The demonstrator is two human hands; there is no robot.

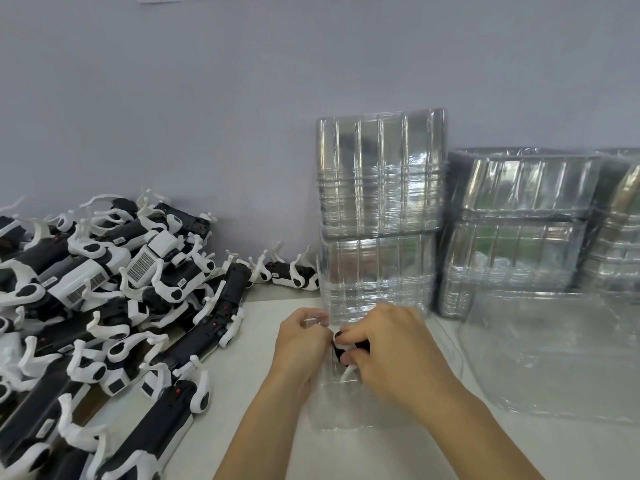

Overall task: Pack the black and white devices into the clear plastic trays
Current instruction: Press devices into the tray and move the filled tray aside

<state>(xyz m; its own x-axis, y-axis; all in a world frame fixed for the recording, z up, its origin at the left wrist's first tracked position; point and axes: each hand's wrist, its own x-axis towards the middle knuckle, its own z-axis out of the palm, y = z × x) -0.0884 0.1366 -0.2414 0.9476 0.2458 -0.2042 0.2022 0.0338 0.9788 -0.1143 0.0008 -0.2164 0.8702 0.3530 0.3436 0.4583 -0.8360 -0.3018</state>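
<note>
A clear plastic tray [332,407] lies flat on the white table in front of me, hard to make out. My right hand [388,348] grips a black and white device [341,351] over the tray's far end; most of the device is hidden under the fingers. My left hand [301,344] pinches the tray's far left edge next to the device. A large heap of black and white devices [104,306] covers the left side of the table.
Tall stacks of clear trays [379,216] stand against the wall behind my hands, with more stacks [519,230] to the right. A loose clear tray [554,355] lies at the right. Two devices [294,275] lie by the wall.
</note>
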